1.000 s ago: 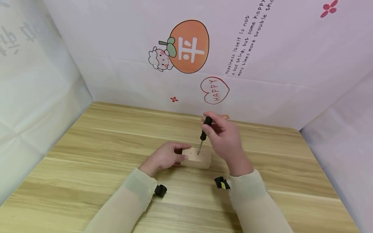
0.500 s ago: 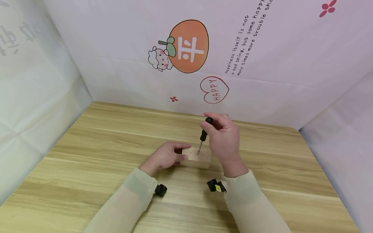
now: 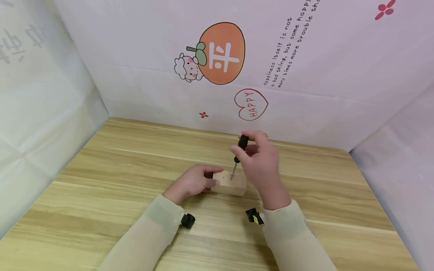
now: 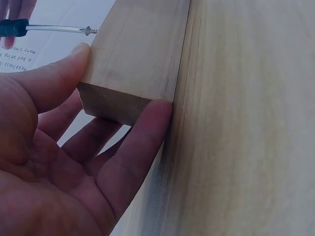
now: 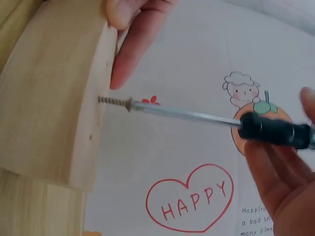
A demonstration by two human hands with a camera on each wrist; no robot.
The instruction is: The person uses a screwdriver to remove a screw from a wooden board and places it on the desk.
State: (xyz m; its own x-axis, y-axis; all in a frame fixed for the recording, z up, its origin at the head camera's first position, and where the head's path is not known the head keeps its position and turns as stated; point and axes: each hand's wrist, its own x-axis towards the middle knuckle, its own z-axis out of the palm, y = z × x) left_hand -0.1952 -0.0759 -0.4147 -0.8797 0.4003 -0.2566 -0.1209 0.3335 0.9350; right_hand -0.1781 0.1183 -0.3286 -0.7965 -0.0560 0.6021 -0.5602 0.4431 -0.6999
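A pale wooden block lies on the table, and my left hand grips its left end between thumb and fingers. In the left wrist view the thumb presses one edge of the block. My right hand holds a screwdriver by its black handle, the shaft slanting down to the block. From the right wrist, the screwdriver meets the head of a screw. That screw stands partly in the block, its thread showing. Small holes lie on either side of it.
The wood-grain table meets a white printed backdrop behind the block, with white cloth at both sides. A small orange thing at the table's back edge is mostly hidden by the right hand. Black wrist cameras hang at both cuffs.
The right hand has shifted slightly and its fingers have changed position round the screwdriver handle. The left hand and the block hold their place; the head view has drifted a little.
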